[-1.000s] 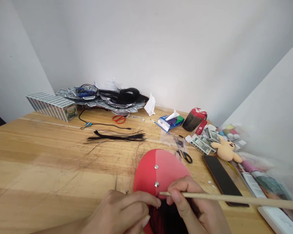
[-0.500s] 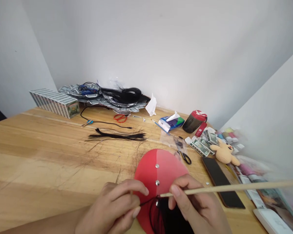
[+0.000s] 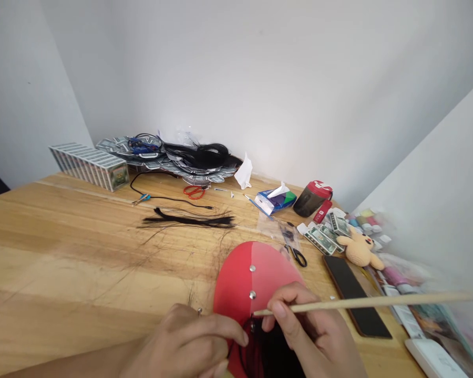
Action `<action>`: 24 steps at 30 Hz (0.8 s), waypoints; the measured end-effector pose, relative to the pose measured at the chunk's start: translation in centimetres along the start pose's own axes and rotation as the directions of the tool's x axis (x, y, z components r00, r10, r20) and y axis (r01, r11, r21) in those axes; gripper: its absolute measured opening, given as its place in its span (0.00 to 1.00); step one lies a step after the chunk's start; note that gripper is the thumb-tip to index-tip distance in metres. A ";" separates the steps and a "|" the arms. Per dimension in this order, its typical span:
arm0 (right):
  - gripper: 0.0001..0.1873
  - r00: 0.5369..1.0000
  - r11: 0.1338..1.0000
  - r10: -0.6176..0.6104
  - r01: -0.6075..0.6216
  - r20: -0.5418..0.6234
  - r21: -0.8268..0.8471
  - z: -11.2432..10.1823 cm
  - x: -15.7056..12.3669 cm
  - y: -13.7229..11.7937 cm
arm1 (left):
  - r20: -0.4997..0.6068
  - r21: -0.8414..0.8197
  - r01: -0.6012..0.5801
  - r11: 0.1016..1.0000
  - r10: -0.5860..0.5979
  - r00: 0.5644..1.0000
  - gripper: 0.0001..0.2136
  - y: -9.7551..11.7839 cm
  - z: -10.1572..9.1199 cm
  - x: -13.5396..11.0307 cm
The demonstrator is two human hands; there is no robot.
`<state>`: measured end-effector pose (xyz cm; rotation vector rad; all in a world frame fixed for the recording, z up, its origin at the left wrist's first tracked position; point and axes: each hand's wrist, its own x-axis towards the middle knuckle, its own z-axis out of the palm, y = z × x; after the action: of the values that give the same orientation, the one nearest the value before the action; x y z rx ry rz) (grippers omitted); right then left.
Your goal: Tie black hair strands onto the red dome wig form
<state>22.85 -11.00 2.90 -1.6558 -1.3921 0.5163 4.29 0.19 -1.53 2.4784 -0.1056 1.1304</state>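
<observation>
- Head view, looking forward and down over a pale wooden counter (image 3: 63, 252) in a white-walled corner.
- Oval red-and-pink panel (image 3: 240, 273) with a row of silver metal studs (image 3: 252, 294): lies at 6 o'clock in the view, near the counter's front edge, its lower part under both hands.
- Left hand (image 3: 185, 341): at 7 o'clock, its fingers (image 3: 220, 328) curled and resting against the panel's lower edge; I cannot tell whether they pinch anything.
- Right hand (image 3: 307, 331): at 5 o'clock, its fingers (image 3: 278, 310) closed narrowly around a thin pale wooden stick (image 3: 358, 303), which runs level towards 3 o'clock, its tip at the panel's lowest visible stud.
- Loose black hair strands (image 3: 278, 352): a dark mass at the panel's lower end, beneath the right hand.
- Around the panel: black-handled scissors (image 3: 297, 256) just beyond it at 1 o'clock, beside a clear plastic bag (image 3: 278, 228); a dark rectangular slab (image 3: 357, 298) at 3 o'clock.
- Farther off: a flat bundle of black hair (image 3: 189, 221) at 11 o'clock, with stray hairs scattered across the wood; red-handled scissors (image 3: 194, 192) and a coiled black cable (image 3: 161, 198) behind it; a yellow crocheted plush toy (image 3: 360, 251) and a red-lidded dark tumbler (image 3: 311, 199) at 2 o'clock.
</observation>
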 end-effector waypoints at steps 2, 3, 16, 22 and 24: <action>0.18 1.000 1.000 0.006 -0.006 0.012 0.003 0.0 0.0 -0.1 | -0.019 -0.007 0.020 1.000 -0.021 1.000 0.14 -0.1 0.0 0.0; 0.18 1.000 1.000 0.012 -0.012 0.017 0.003 0.1 0.1 -0.1 | -0.024 -0.012 0.031 0.999 -0.031 0.999 0.14 -0.2 0.0 0.0; 0.20 0.997 0.998 0.066 -0.066 0.029 0.011 -0.2 0.1 -0.2 | -0.004 -0.007 0.095 0.995 -0.095 0.995 0.14 -0.7 0.4 -0.5; 0.23 0.988 0.980 0.151 -0.152 0.014 0.132 0.2 0.5 -0.2 | 0.001 -0.057 0.188 0.981 -0.188 0.982 0.14 -0.8 0.7 -0.4; 0.25 0.984 0.976 0.176 -0.175 0.006 0.130 0.3 0.6 -0.3 | 0.002 -0.065 0.200 0.978 -0.201 0.980 0.13 -0.8 0.8 -0.5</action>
<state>22.63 -10.38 3.07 -1.6800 -1.1880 0.6894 4.73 0.60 -2.63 2.3676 0.1057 1.0309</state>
